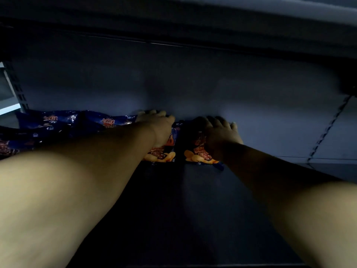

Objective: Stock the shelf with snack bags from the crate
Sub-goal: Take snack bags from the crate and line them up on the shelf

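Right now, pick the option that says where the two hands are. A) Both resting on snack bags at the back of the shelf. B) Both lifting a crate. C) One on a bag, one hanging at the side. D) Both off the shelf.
A: the left hand lies on one snack bag and the right hand on the neighbouring bag, both against the shelf back wall.

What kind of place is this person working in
Probably a shop aisle, seen from inside a dim shelf bay. Identical blue snack bags lie in a row, a slotted upright stands at the left, and both hands press down more bags.
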A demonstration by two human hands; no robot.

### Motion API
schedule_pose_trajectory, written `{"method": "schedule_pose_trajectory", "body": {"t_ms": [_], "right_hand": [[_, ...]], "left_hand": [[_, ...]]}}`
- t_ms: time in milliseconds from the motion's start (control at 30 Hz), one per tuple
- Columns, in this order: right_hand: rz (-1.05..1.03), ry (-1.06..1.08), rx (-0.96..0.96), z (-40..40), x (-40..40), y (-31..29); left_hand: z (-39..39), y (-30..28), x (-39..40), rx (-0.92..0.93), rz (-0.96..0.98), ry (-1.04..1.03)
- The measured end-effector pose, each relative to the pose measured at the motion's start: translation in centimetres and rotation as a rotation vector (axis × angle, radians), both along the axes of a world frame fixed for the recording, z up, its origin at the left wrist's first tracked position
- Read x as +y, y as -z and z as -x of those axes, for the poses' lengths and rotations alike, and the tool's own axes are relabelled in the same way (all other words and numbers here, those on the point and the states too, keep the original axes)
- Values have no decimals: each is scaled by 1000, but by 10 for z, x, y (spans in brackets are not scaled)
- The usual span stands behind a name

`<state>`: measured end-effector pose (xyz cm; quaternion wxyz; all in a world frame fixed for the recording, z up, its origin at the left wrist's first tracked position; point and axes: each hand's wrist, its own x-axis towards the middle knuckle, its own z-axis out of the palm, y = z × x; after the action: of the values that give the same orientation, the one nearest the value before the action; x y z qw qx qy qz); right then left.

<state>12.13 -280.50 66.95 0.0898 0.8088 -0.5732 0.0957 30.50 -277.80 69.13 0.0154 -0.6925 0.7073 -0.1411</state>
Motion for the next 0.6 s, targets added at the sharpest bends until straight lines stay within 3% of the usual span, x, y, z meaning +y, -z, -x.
{"method": "schedule_pose_trajectory", "body": {"t_ms": [600], "right_hand": [[-164,19,3,19,98,-14]], "left_hand": [[53,-7,99,348,11,25]]}}
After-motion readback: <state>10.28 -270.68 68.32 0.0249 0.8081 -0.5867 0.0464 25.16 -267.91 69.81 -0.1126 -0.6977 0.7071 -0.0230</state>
